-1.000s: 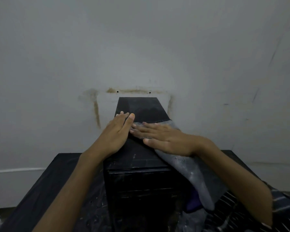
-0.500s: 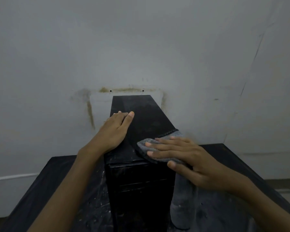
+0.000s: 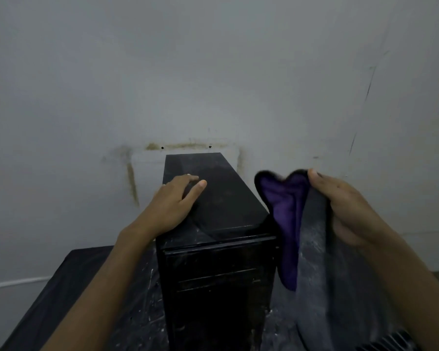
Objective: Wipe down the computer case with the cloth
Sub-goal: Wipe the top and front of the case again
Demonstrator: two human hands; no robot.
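Note:
A black computer case (image 3: pixel 221 269) stands upright on a dark table, its back end close to the wall. My left hand (image 3: pixel 174 202) rests flat on the left part of the case's top, fingers straight. To the right of the case, off its surface, my right hand (image 3: pixel 345 206) grips a cloth (image 3: pixel 312 239) that is grey on one side and purple on the other. The cloth hangs down beside the case's right side, and its lower end drops out of view.
The dark table (image 3: pixel 69 287) carries white dust specks around the case's base. A grey wall (image 3: pixel 213 72) with brown stain marks and two small holes stands right behind the case. A striped fabric (image 3: pixel 390 343) shows at the bottom right.
My right hand has lifted the cloth off the case's top and moved it to the right, now gripping it so its purple side shows. My left hand stays on the case.

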